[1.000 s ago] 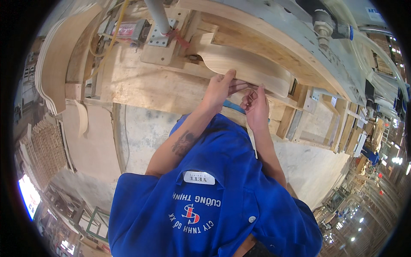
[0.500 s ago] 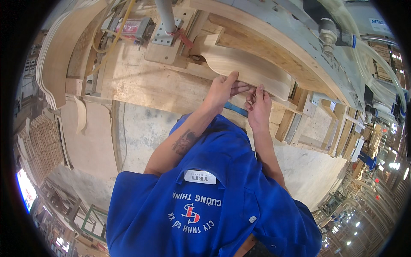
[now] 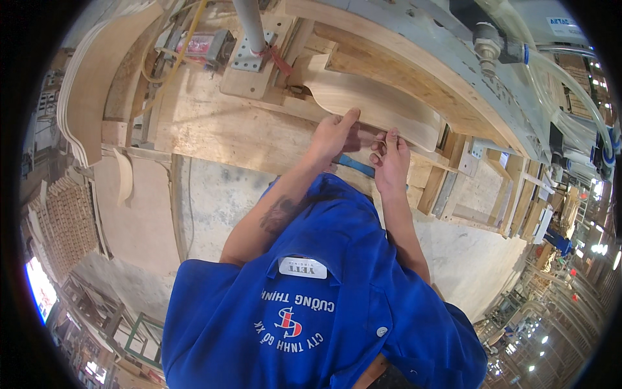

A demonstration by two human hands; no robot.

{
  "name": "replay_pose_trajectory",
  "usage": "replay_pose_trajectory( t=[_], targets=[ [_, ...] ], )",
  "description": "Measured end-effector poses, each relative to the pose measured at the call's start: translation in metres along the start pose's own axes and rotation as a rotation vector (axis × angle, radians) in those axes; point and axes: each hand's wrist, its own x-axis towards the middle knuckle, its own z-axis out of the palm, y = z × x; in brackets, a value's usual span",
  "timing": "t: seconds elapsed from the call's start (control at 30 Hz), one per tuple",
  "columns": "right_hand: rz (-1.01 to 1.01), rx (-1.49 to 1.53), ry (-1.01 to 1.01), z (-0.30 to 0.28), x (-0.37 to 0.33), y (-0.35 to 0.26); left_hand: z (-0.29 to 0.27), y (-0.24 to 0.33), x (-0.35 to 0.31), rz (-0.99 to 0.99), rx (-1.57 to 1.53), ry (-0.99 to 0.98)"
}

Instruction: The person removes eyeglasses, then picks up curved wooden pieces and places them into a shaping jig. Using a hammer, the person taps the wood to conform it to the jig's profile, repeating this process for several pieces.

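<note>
A pale curved wooden board [image 3: 372,100] lies in the wooden bed of a jig, its far side beneath a thick wooden block [image 3: 402,87]. My left hand [image 3: 337,135] is closed on the board's near edge, thumb on top and the other fingers below. Close beside it, my right hand [image 3: 391,159] has its fingers curled, with the tips pinching at the same edge. What lies under the edge between the two hands is partly hidden. A blue strip [image 3: 356,165] shows just below the hands.
A grey metal beam [image 3: 447,55] with air fittings and clear hoses [image 3: 564,84] runs along the far right. At the left stand a stack of curved boards [image 3: 107,84], a yellow hose [image 3: 188,39] and a metal post [image 3: 249,26]. A small curved offcut [image 3: 123,176] lies on a flat panel [image 3: 139,214].
My left hand's lower fingers have shifted slightly beneath the board's edge. The right hand stays nearly in place, and the board has not visibly moved.
</note>
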Motion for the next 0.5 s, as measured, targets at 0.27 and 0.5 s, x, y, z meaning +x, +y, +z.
replay_pose_trajectory(
  t=[0.27,0.5],
  targets=[
    [-0.033,-0.062,0.027,-0.008,0.003,0.008,-0.013,0.173,-0.119,0.967,0.455,0.726],
    [-0.044,-0.037,-0.01,-0.006,0.006,0.009,-0.025,0.28,-0.092,1.796,0.729,0.707]
  ],
)
